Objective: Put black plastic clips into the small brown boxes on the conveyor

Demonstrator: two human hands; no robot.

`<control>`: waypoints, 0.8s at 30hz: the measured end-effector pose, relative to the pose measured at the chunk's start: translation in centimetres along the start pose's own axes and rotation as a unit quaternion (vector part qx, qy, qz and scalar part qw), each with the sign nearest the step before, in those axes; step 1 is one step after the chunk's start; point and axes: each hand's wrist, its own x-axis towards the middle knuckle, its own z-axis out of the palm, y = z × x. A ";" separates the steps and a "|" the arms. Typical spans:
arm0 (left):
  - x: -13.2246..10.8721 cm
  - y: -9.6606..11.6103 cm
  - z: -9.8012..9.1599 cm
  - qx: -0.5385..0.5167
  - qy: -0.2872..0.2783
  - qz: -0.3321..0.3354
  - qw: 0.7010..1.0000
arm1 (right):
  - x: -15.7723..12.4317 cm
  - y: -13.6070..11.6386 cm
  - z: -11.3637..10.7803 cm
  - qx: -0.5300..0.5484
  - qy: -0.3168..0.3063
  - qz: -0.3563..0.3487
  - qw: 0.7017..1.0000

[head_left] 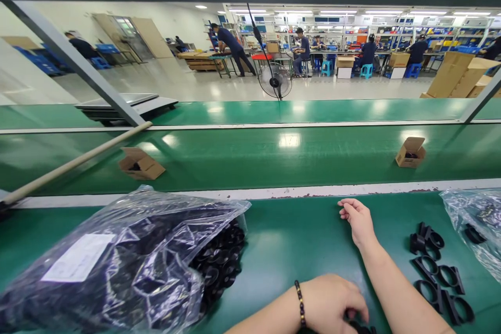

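At the near edge of the green bench [297,240], a small black plastic part [362,327] lies mostly hidden under the curled fingers of the left hand [331,300], so its shape is hard to make out. Over to the right, a loose cluster of black ring-shaped pieces [438,274] lies flat on the bench. They are glossy round hoops with short lugs, several of them touching.

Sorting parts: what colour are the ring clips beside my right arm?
The ring clips are black; head view.
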 end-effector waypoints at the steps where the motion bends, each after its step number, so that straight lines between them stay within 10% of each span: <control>1: 0.0 0.1 0.3 0.031 -0.015 0.009 0.999 | 0.0 0.0 0.0 -0.001 -0.001 0.000 1.000; 8: 1.4 -1.2 4.1 0.146 -0.043 0.039 0.988 | -0.2 0.4 0.4 -0.056 -0.018 -0.022 0.998; 15: 1.9 -3.1 3.8 0.005 0.024 0.006 1.000 | -1.3 -4.5 -0.4 -0.214 -0.065 -0.095 0.970; 17: 1.6 -3.1 2.8 -0.079 0.062 -0.051 0.994 | -2.3 -7.3 -2.3 -0.395 -0.094 -0.150 0.902; 21: 0.9 -3.2 0.8 -0.161 0.209 -0.181 0.947 | -4.6 -10.6 -8.2 -0.744 -0.003 -0.134 0.654; 24: 0.6 -3.4 0.0 -0.114 0.290 -0.206 0.928 | -5.2 -9.9 -12.0 -0.814 0.040 -0.047 0.577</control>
